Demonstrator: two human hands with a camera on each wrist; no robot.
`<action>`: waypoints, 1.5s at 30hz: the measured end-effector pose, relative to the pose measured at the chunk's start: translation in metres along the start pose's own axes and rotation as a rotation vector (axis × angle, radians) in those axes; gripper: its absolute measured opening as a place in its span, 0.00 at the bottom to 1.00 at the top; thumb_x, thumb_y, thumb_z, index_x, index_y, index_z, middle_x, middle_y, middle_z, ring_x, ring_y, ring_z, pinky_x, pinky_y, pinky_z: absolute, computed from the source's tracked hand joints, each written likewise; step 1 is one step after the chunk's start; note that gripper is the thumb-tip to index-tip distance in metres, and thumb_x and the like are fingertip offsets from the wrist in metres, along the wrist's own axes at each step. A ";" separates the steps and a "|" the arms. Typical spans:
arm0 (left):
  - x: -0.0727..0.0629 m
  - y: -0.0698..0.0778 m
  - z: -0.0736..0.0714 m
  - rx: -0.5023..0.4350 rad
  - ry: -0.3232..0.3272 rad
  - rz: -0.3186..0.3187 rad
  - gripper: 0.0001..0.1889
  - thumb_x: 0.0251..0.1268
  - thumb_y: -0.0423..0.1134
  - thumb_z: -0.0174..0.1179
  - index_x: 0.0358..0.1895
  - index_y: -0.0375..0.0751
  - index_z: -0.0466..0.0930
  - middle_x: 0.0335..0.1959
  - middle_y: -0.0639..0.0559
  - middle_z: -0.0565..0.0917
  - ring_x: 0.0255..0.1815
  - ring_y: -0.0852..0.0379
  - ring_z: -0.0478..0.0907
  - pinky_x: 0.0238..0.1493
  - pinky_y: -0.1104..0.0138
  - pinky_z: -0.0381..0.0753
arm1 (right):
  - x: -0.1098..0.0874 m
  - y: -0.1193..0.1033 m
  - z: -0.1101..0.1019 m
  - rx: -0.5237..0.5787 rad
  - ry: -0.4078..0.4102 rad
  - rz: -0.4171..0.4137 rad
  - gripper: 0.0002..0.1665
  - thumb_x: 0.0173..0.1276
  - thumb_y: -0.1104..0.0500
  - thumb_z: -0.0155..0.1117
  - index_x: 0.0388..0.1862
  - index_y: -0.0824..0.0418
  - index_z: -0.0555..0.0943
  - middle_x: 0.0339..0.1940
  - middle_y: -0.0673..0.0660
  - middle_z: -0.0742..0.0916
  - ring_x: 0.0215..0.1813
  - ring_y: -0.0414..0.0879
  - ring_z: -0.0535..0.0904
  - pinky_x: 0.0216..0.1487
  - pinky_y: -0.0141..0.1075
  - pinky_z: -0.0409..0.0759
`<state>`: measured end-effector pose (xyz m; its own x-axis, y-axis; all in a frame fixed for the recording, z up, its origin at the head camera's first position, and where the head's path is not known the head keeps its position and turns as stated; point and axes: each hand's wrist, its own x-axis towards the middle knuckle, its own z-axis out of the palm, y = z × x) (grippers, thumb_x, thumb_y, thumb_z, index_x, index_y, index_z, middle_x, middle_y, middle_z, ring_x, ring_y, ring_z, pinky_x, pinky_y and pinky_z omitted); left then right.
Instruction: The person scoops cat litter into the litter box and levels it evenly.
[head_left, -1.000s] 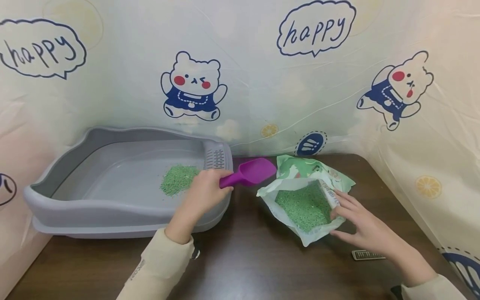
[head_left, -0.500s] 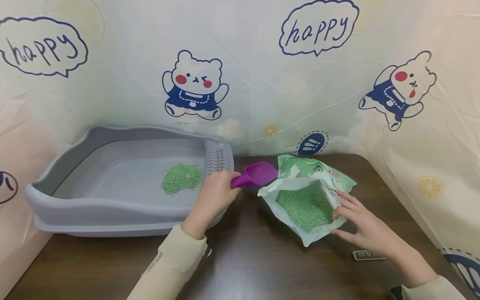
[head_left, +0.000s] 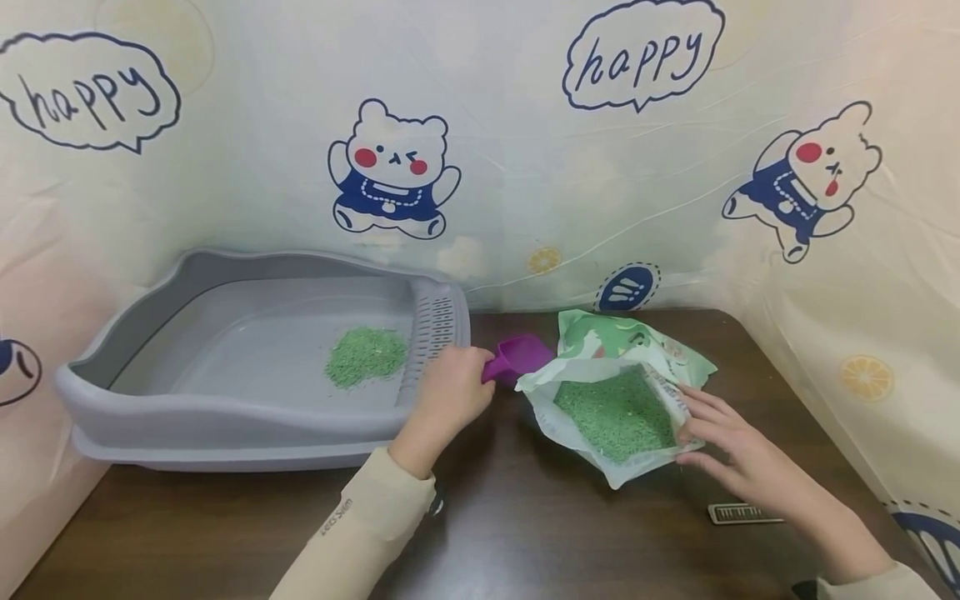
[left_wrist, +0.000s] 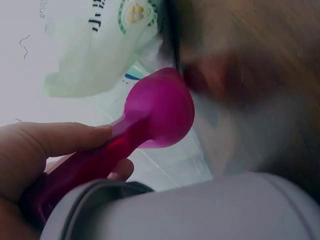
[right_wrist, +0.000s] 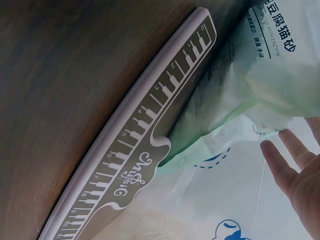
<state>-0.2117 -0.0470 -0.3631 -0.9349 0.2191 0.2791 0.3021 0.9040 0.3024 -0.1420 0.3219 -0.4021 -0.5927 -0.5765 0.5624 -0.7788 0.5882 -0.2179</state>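
Note:
A purple scoop is gripped at its handle by my left hand, near the right rim of a grey litter box. Its bowl points right, beside an opened bag of green cat litter granules. In the left wrist view, thumb and fingers wrap the handle of the scoop. My right hand touches the right side of the bag's mouth; in the right wrist view its fingers lie nearly straight against the bag. A small pile of green granules lies inside the box.
A piano-patterned ruler marked "Music" lies on the dark wooden table, below my right hand. Behind the table hangs a curtain with bear prints. The box has a slotted ledge at its right end.
My left hand has moved right with the scoop, from above the box's right side toward the bag. My right hand stays at the bag, shifted only slightly.

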 end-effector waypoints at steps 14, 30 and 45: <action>-0.002 0.006 0.002 0.123 -0.172 -0.021 0.06 0.57 0.44 0.67 0.35 0.49 0.85 0.22 0.55 0.79 0.35 0.51 0.72 0.34 0.57 0.68 | -0.005 0.008 -0.018 -0.011 -0.008 0.011 0.11 0.71 0.43 0.57 0.33 0.45 0.79 0.66 0.57 0.80 0.73 0.33 0.63 0.69 0.18 0.56; -0.006 0.009 0.006 0.193 -0.218 0.045 0.08 0.53 0.46 0.71 0.34 0.50 0.85 0.25 0.55 0.82 0.39 0.52 0.68 0.42 0.55 0.66 | -0.015 0.024 -0.024 -0.019 0.084 0.046 0.09 0.67 0.45 0.63 0.31 0.47 0.80 0.60 0.52 0.83 0.67 0.31 0.68 0.66 0.17 0.59; -0.011 0.010 0.007 0.280 -0.195 0.094 0.12 0.53 0.49 0.74 0.35 0.48 0.85 0.30 0.52 0.86 0.44 0.50 0.69 0.43 0.53 0.68 | -0.013 0.013 -0.021 -0.065 0.088 0.083 0.23 0.39 0.69 0.77 0.30 0.47 0.77 0.47 0.53 0.85 0.60 0.30 0.70 0.57 0.16 0.63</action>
<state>-0.1992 -0.0378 -0.3692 -0.9317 0.3473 0.1064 0.3507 0.9364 0.0144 -0.1403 0.3489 -0.3960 -0.6321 -0.4740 0.6130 -0.7113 0.6688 -0.2164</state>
